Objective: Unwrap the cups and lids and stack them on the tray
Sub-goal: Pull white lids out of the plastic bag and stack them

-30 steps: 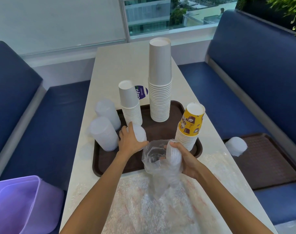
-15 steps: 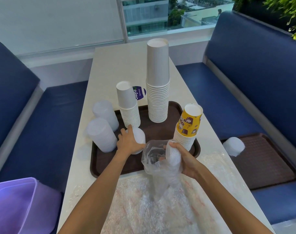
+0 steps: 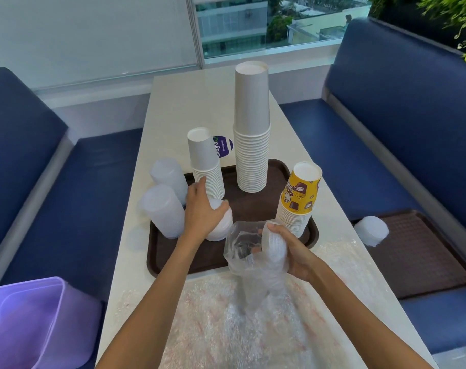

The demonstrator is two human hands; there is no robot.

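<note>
Left hand (image 3: pixel 202 213) held palm-down over the brown tray (image 3: pixel 253 206), curled round a white lid stack (image 3: pixel 222 229) set on the tray, right hand (image 3: pixel 295 253) held at the tray's near edge, gripping bagged lids (image 3: pixel 274 247) through a clear plastic bag (image 3: pixel 240 253).

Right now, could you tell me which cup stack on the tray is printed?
The yellow stack at the tray's right edge; the tall stack and the short stack are plain white.

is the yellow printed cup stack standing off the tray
No, the yellow printed cup stack stands inside the brown tray, at its near right corner.
</note>
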